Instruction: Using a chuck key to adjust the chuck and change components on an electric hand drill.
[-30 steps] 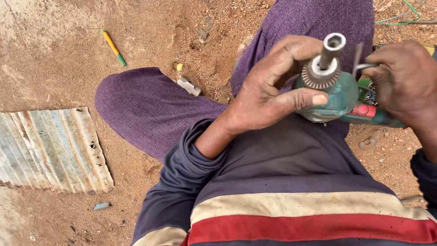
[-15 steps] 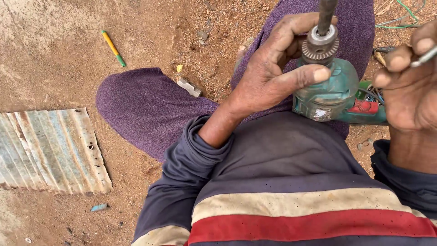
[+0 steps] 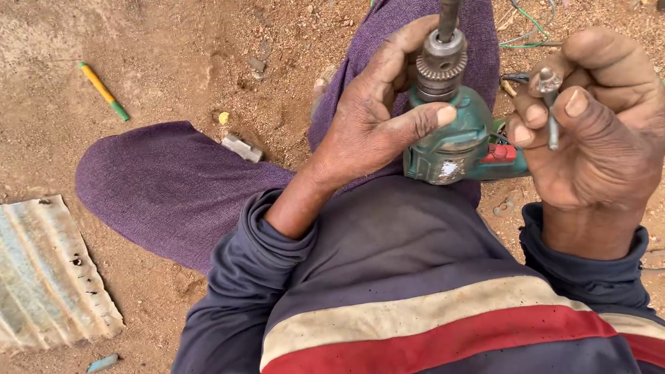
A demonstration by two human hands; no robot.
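Note:
My left hand (image 3: 377, 118) wraps around the body of a green power drill (image 3: 457, 142) that rests on my lap, its thumb laid across the casing. The drill's toothed metal chuck (image 3: 441, 66) points up with a dark bit (image 3: 449, 17) standing in it. My right hand (image 3: 596, 128) is raised to the right of the drill and pinches a small metal chuck key (image 3: 551, 97) between thumb and fingers, apart from the chuck. A red switch (image 3: 500, 154) shows on the drill's handle side.
I sit on bare sandy ground with purple trousers (image 3: 159, 187). A yellow and green pen (image 3: 104, 91) lies at the upper left, a small metal piece (image 3: 242, 147) by my knee, a corrugated metal sheet (image 3: 48, 277) at the lower left, green wires (image 3: 533, 34) at the top right.
The drill has tipped more upright with the bit in its chuck. My right hand has lifted away from the handle and now holds the chuck key up beside the chuck.

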